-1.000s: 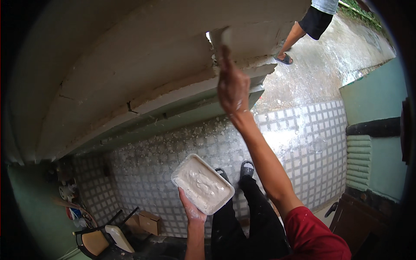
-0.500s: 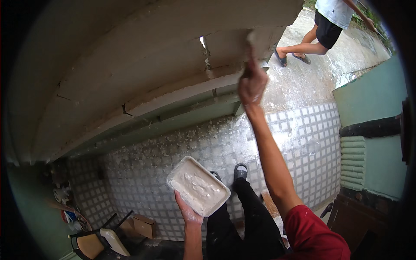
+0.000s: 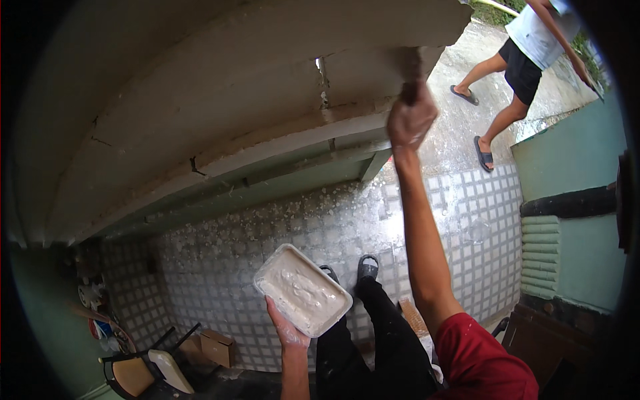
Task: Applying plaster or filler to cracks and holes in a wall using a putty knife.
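Observation:
My left hand (image 3: pixel 287 330) grips the side and underside of a white plastic tray (image 3: pixel 263 279) that holds thick off-white paste (image 3: pixel 301 287). My right hand (image 3: pixel 412 119) is raised and closed on the handle of a scraper (image 3: pixel 413 83), whose blurred blade lies at the underside of a pale, cracked concrete overhang (image 3: pixel 253 80). A narrow broken gap (image 3: pixel 323 83) with a white spot runs across the overhang, left of the scraper.
Another person (image 3: pixel 523 73) in sandals walks on wet concrete at upper right, holding a long thin tool. A green wall (image 3: pixel 573 147) is at right. Chairs (image 3: pixel 137 373), a cardboard box (image 3: pixel 217 348) and clutter lie lower left. Speckled floor tiles (image 3: pixel 233 260) are below me.
My right hand and scraper have moved rightward along the overhang. The other person has stepped further into view at upper right. My left hand and tray have shifted slightly left.

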`<act>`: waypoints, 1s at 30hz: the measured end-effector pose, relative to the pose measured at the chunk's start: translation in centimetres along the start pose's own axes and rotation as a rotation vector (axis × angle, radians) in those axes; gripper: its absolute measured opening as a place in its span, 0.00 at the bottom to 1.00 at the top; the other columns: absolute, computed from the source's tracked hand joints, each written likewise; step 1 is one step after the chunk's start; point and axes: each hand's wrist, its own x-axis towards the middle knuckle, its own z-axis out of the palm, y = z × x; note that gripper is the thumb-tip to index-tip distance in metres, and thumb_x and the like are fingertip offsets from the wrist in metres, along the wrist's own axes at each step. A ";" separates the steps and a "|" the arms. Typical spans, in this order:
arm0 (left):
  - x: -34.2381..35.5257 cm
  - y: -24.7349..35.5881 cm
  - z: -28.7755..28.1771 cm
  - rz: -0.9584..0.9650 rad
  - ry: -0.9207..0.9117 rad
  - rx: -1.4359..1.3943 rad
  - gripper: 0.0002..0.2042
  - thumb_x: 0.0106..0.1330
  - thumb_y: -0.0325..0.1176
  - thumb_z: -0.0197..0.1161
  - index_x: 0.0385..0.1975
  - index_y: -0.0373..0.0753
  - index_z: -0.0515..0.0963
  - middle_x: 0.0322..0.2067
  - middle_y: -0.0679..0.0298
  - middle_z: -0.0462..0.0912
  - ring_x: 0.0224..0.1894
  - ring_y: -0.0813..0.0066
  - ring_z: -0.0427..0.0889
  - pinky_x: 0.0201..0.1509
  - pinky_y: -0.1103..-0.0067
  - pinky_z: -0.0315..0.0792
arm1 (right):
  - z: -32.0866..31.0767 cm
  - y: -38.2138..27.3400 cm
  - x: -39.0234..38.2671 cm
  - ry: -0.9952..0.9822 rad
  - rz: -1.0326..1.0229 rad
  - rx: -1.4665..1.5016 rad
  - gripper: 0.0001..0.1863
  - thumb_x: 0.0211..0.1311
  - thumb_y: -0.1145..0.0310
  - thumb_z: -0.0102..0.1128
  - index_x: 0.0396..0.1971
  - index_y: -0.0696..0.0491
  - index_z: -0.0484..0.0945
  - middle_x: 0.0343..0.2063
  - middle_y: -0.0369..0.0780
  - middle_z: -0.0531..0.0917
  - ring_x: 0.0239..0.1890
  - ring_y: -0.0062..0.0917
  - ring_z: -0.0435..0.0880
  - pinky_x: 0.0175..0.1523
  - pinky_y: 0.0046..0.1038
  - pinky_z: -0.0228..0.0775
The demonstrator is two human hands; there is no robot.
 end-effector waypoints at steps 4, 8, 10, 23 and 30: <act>0.2 0.0 0.0 -0.020 0.059 0.008 0.35 0.69 0.61 0.43 0.70 0.47 0.51 0.68 0.62 0.56 0.68 0.59 0.59 0.70 0.62 0.57 | 2.7 -3.2 -3.9 -0.131 -0.065 -0.071 0.33 0.52 0.86 0.44 0.59 0.45 0.73 0.30 0.54 0.83 0.23 0.41 0.83 0.31 0.39 0.76; 0.2 0.3 -0.1 -0.005 0.019 0.028 0.35 0.69 0.61 0.43 0.70 0.47 0.51 0.68 0.61 0.56 0.68 0.58 0.59 0.70 0.62 0.57 | 2.8 -3.8 -5.8 -0.205 -0.128 0.135 0.35 0.49 0.89 0.43 0.59 0.47 0.73 0.38 0.53 0.83 0.33 0.43 0.85 0.39 0.39 0.77; 0.1 0.3 0.0 0.010 0.022 0.029 0.36 0.68 0.62 0.44 0.70 0.47 0.51 0.68 0.61 0.55 0.68 0.58 0.59 0.70 0.62 0.57 | 1.0 -2.1 -5.7 -0.340 0.079 -0.028 0.33 0.59 0.86 0.42 0.63 0.41 0.69 0.48 0.49 0.80 0.44 0.32 0.85 0.46 0.32 0.76; 0.1 0.1 0.2 0.008 0.021 0.047 0.36 0.68 0.62 0.43 0.70 0.46 0.50 0.68 0.61 0.55 0.68 0.58 0.58 0.70 0.62 0.56 | 5.2 -1.4 -8.9 -0.184 -0.106 0.145 0.33 0.56 0.88 0.44 0.60 0.44 0.72 0.51 0.46 0.78 0.35 0.30 0.86 0.41 0.29 0.76; -0.1 0.3 0.7 0.017 0.031 0.046 0.36 0.68 0.62 0.44 0.70 0.47 0.50 0.68 0.61 0.55 0.68 0.59 0.58 0.70 0.62 0.56 | -0.6 0.2 -1.9 -0.031 0.031 0.078 0.30 0.58 0.87 0.42 0.60 0.51 0.71 0.51 0.48 0.80 0.52 0.31 0.81 0.56 0.29 0.70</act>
